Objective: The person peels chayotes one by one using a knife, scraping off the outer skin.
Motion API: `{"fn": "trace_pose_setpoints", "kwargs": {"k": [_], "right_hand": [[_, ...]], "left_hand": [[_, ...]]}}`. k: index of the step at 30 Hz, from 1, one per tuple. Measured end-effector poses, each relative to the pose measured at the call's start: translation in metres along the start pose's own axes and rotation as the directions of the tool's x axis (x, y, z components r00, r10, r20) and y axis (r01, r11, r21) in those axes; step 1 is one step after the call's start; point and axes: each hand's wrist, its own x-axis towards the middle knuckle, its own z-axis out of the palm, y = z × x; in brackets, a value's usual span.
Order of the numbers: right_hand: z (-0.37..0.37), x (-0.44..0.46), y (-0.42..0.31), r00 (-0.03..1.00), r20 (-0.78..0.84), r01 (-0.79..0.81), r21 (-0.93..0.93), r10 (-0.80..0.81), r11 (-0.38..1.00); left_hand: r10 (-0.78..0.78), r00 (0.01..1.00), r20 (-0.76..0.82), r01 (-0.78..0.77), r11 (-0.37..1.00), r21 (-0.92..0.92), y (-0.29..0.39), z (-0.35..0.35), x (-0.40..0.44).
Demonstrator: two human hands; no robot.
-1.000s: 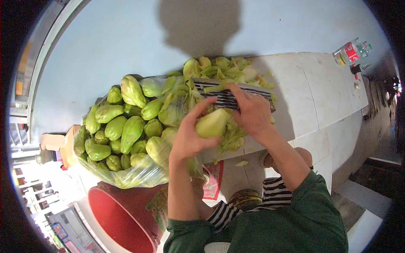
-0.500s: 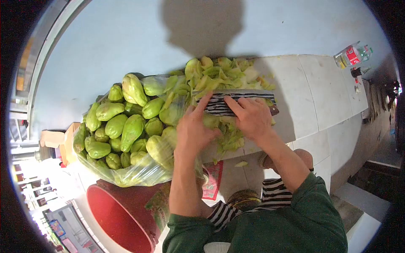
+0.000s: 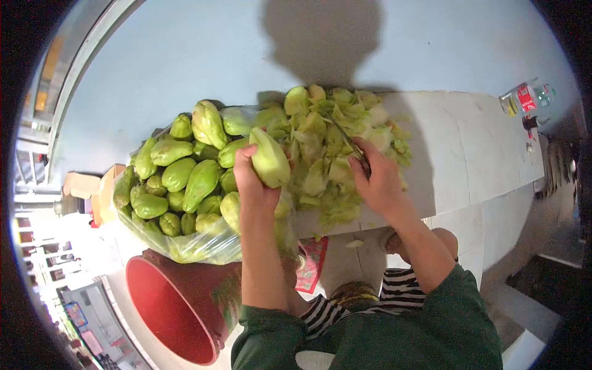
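now the left hand [image 3: 254, 188] clasps a pale chayote [image 3: 270, 159] and the right hand [image 3: 381, 184], over the peels [image 3: 316, 177], has taken up the knife [image 3: 345, 137], leaving both hands occupied.

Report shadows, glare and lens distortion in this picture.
Head view: a dark, rounded shadow falls on the wall; head view: glare washes out the lower left and streaks the plastic bag; head view: wide-angle distortion bows lines near the edges, with black corners.
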Motion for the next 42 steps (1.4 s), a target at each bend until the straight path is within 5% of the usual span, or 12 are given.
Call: {"fn": "trace_pose_setpoints", "kwargs": {"k": [6, 9, 15, 20, 30, 33, 35, 39, 42], "right_hand": [[0.012, -0.020, -0.019, 0.983, 0.183, -0.006, 0.176, -0.026, 0.984], [0.025, -0.026, -0.021, 0.985, 0.061, 0.149, 0.197, -0.164, 0.969], [0.026, -0.028, -0.033, 0.979, 0.165, 0.088, 0.187, -0.120, 0.978], [0.024, -0.031, -0.037, 0.977, 0.055, 0.179, 0.296, -0.204, 0.938], [0.025, -0.028, -0.045, 0.983, 0.092, 0.136, 0.210, -0.158, 0.968], [0.025, -0.029, -0.044, 0.981, 0.090, 0.149, 0.211, -0.171, 0.966], [0.022, -0.029, -0.046, 0.984, 0.150, 0.063, 0.197, -0.094, 0.978], [0.025, -0.026, -0.045, 0.976, 0.094, 0.167, 0.265, -0.198, 0.950], [0.021, -0.025, -0.049, 0.983, 0.178, -0.001, 0.268, -0.048, 0.963]], "left_hand": [[0.106, 0.985, -0.137, -0.132, 0.970, -0.204, -0.006, -0.002, 0.010], [-0.009, 0.976, -0.217, -0.066, 0.940, -0.336, -0.005, 0.001, 0.010], [0.024, 0.988, -0.151, -0.076, 0.933, -0.351, -0.011, -0.005, 0.015], [0.026, 0.985, -0.171, -0.081, 0.944, -0.321, -0.013, -0.005, 0.015], [-0.001, 0.985, -0.172, -0.048, 0.959, -0.280, -0.024, -0.002, 0.013], [0.047, 0.980, -0.194, -0.092, 0.969, -0.229, -0.019, 0.007, 0.007], [0.167, 0.950, -0.264, -0.184, 0.982, -0.039, -0.016, 0.011, 0.008], [0.005, 0.983, -0.183, -0.044, 0.977, -0.208, -0.021, 0.012, 0.006], [0.051, 0.969, -0.242, -0.082, 0.989, -0.120, -0.018, 0.018, 0.005]]}}
